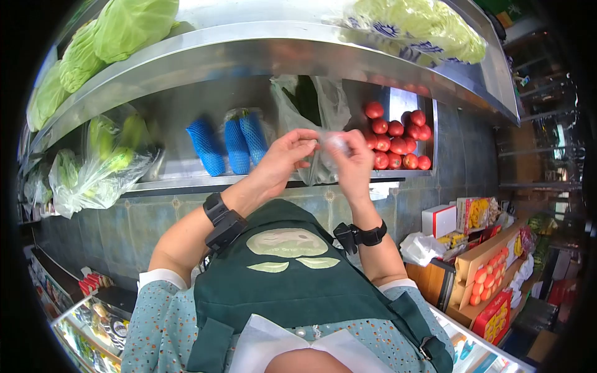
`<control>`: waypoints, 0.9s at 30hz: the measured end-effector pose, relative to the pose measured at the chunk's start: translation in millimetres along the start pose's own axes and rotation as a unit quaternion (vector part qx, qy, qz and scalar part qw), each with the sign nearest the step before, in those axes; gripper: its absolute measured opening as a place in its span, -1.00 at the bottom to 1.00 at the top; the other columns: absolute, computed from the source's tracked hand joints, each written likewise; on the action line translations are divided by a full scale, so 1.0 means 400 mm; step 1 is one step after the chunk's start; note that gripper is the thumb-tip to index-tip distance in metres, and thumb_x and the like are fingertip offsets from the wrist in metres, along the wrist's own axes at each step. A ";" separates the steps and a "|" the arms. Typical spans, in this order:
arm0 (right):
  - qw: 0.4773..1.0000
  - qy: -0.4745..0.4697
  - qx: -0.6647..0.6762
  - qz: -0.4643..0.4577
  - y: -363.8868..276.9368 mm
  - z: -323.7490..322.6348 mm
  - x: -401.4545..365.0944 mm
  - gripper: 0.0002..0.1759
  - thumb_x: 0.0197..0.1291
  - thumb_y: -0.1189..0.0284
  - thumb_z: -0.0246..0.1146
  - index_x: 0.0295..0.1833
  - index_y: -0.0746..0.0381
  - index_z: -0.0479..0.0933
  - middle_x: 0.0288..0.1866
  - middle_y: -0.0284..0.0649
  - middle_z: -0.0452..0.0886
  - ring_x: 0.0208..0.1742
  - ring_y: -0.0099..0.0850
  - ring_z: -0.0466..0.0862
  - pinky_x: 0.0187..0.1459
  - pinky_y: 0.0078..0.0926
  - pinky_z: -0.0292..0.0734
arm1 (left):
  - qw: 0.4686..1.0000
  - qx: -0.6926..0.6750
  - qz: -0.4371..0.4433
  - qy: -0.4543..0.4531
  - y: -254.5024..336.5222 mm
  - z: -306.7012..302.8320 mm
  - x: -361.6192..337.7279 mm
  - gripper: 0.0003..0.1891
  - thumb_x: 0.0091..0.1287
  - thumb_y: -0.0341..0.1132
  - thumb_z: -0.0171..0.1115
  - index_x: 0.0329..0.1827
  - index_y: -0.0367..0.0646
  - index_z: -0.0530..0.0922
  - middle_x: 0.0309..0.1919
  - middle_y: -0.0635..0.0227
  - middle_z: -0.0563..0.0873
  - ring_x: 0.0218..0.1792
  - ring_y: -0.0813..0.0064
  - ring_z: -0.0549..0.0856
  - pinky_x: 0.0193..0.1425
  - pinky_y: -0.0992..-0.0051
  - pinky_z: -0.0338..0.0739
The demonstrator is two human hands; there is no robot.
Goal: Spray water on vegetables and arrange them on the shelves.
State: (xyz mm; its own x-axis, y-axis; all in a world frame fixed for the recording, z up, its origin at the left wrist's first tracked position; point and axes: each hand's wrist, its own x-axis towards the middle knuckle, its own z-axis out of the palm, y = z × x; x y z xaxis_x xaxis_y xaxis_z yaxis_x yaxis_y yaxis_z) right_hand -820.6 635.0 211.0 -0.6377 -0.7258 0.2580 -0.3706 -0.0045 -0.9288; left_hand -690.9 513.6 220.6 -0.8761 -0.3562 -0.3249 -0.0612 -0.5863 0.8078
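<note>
Both hands, left hand (287,155) and right hand (352,163), pinch a thin, crinkly clear plastic bag (331,144) before round glossy tomatoes (398,144).

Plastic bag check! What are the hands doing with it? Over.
Left hand and right hand both pinching the clear plastic bag. Dark green thing inside. Tomatoes on the shelf close behind.

Thin glossy clear plastic bag (328,146), brushed shiny metal shelf (249,53), matt green cloth apron (292,273).
</note>
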 end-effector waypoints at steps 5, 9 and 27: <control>0.953 0.134 0.266 -0.057 -0.074 -0.014 0.091 -0.88 0.30 0.49 0.27 -0.24 0.33 0.61 -0.27 -0.40 0.50 -0.22 -0.63 0.46 -0.12 -0.70 0.30 | 0.996 0.042 -0.006 0.072 -0.011 -0.102 -0.024 -0.64 0.43 -0.18 0.15 0.23 -0.07 0.49 0.02 0.43 0.57 0.02 0.61 0.49 0.06 0.49 0.38; 0.921 0.074 0.373 -0.084 -0.166 -0.029 0.119 -0.86 0.29 0.45 0.29 -0.22 0.33 0.61 -0.19 -0.35 0.49 -0.16 -0.56 0.49 -0.05 -0.59 0.37 | 0.990 0.000 -0.032 0.136 -0.072 -0.195 -0.037 -0.67 0.45 -0.20 0.14 0.20 -0.08 0.51 -0.05 0.44 0.59 -0.01 0.59 0.52 0.09 0.47 0.41; 0.907 0.181 -0.169 -0.341 -0.571 0.033 0.040 0.03 0.08 -0.31 0.22 0.26 0.44 0.24 0.23 0.09 0.41 0.08 -0.17 0.55 0.14 -0.04 0.55 | 0.913 -0.385 -0.121 0.060 -0.154 -0.389 -0.114 -0.43 0.46 0.16 -0.13 0.40 0.04 0.33 0.33 0.18 0.44 0.36 0.19 0.38 0.34 -0.06 0.25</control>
State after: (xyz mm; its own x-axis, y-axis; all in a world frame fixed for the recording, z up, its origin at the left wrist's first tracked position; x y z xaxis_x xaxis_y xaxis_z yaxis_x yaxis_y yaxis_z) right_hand -737.2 615.2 423.6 -0.3406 -0.3591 0.8689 -0.9086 -0.1120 -0.4024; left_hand -573.0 452.8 109.0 -0.8196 -0.1994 -0.5371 0.1492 -0.9794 0.1360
